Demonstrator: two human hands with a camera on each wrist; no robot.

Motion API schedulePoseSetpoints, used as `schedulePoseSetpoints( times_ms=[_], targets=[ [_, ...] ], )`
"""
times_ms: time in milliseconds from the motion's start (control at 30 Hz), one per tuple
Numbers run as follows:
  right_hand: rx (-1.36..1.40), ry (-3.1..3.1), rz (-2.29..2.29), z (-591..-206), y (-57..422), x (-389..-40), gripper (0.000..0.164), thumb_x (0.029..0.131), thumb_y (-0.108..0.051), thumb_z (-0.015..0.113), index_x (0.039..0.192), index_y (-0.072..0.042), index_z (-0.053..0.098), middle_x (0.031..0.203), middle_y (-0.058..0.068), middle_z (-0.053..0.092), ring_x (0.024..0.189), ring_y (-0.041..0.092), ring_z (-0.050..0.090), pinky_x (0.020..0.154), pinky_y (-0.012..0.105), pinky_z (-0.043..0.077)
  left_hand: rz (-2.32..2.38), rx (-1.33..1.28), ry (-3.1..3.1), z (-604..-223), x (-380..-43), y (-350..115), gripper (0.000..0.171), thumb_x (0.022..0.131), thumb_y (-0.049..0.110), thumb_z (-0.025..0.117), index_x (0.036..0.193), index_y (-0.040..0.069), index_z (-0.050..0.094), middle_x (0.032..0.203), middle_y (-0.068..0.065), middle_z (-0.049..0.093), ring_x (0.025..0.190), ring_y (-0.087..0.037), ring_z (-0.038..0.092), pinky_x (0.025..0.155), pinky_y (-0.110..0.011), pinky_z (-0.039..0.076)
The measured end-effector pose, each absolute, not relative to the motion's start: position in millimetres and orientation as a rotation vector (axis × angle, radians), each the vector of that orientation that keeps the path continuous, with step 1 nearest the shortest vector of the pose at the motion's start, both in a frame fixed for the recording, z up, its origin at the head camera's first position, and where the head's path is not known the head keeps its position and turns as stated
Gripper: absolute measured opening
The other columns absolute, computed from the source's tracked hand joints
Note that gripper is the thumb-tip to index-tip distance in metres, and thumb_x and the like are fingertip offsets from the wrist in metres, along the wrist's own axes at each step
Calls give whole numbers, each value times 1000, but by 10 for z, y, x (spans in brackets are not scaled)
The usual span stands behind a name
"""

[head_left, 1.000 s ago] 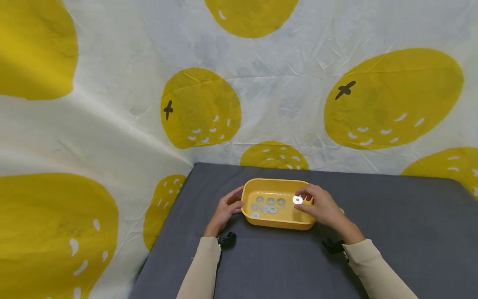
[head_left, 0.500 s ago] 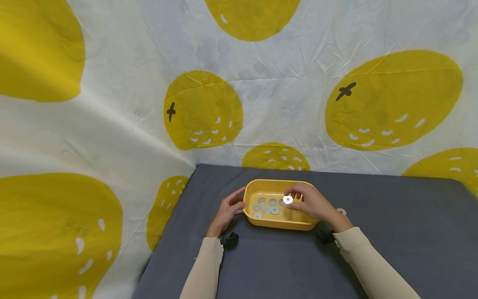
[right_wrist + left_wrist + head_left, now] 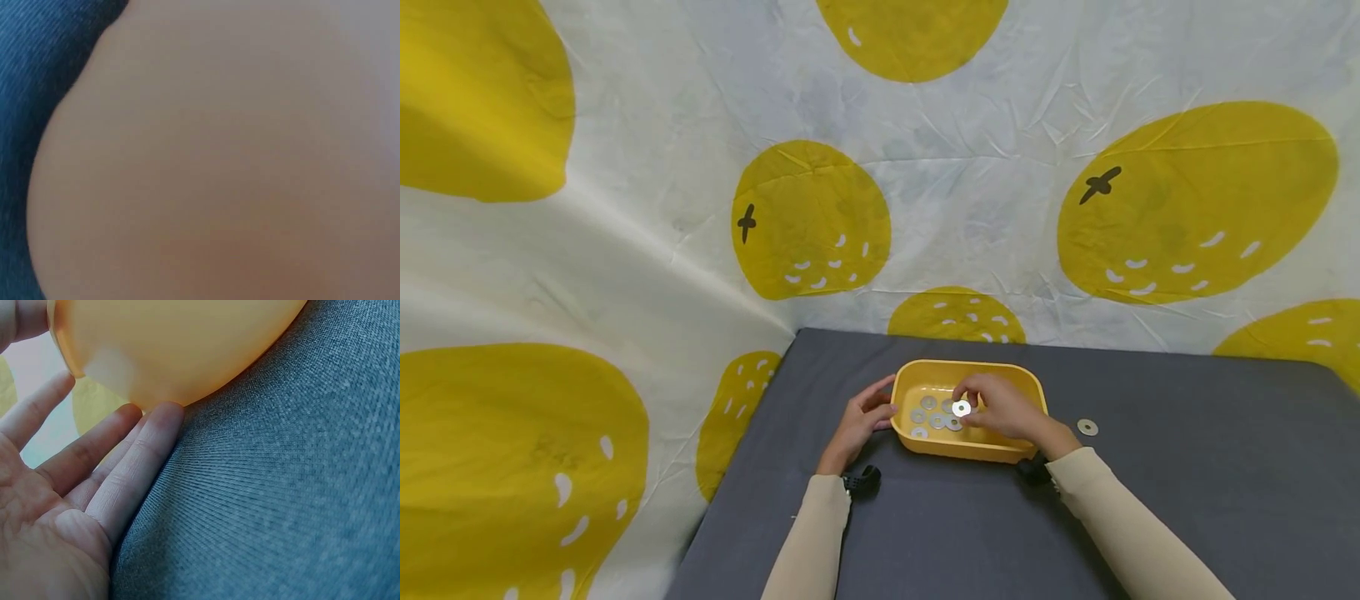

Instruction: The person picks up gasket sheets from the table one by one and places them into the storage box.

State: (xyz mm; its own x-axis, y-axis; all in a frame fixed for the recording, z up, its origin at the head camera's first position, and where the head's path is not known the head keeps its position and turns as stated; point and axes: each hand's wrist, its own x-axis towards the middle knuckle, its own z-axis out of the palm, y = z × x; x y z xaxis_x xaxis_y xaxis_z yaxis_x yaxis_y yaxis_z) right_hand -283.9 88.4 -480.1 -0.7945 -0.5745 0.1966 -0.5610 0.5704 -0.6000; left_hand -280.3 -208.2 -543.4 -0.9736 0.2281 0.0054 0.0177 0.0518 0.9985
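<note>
A yellow rectangular tub (image 3: 970, 451) with rounded corners stands on the grey cloth, several flat metal washers (image 3: 919, 415) lying on its floor toward the left. My right hand (image 3: 1003, 408) reaches in over the right part of the tub and pinches one bright washer (image 3: 961, 408) between thumb and fingers, above the others. At the tub's left end is my left hand (image 3: 857, 423), its extended fingers (image 3: 134, 472) touching the outer wall and the thumb at the rim. A blurred tan surface fills most of the right wrist view, hiding the fingers there.
To the right of the tub, a single washer (image 3: 1087, 427) lies on the grey cloth (image 3: 1210, 467). A fabric backdrop (image 3: 985, 217) printed with yellow fruit rises behind the table and along its left side.
My right hand has moved left over the tub with the washer it pinches, toward the washers inside. The loose washer on the cloth has come into full view. The left hand stays at the tub.
</note>
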Motion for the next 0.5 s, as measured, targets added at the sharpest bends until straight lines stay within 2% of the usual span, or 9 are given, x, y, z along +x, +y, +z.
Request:
schedulePoseSetpoints(
  times_ms=[100,233,333,500],
  targets=[
    [-1010,2731,-1039,-4823,847,-2851,27,83,-12,84,107,-10,72,83,4,59,77,20,51,70,27,40,2048,251,2162,-5440,-2800,-2081,57,96,18,69,150,32,53,135,-16,64,113,-25,69,90,-34,61],
    [-1014,2697,-992,-4847,810,-2864,26,85,-15,84,108,-14,72,85,0,60,76,12,50,69,26,43,2051,251,2163,-5439,-2796,-2083,57,96,18,70,149,33,54,135,-14,64,112,-23,69,90,-35,61],
    [-1042,2658,-978,-4842,787,-2879,26,86,-13,83,110,-11,72,86,0,62,74,9,50,68,25,45,2051,254,2164,-5434,-2796,-2086,57,96,19,70,148,34,54,134,-14,64,112,-23,69,89,-35,62],
    [-1071,2586,-960,-4806,726,-2904,27,86,-9,82,111,-8,73,88,3,64,77,15,54,70,27,47,2045,271,2170,-5427,-2800,-2088,57,96,21,70,149,33,54,135,-15,64,112,-23,69,89,-34,62]
  ],
)
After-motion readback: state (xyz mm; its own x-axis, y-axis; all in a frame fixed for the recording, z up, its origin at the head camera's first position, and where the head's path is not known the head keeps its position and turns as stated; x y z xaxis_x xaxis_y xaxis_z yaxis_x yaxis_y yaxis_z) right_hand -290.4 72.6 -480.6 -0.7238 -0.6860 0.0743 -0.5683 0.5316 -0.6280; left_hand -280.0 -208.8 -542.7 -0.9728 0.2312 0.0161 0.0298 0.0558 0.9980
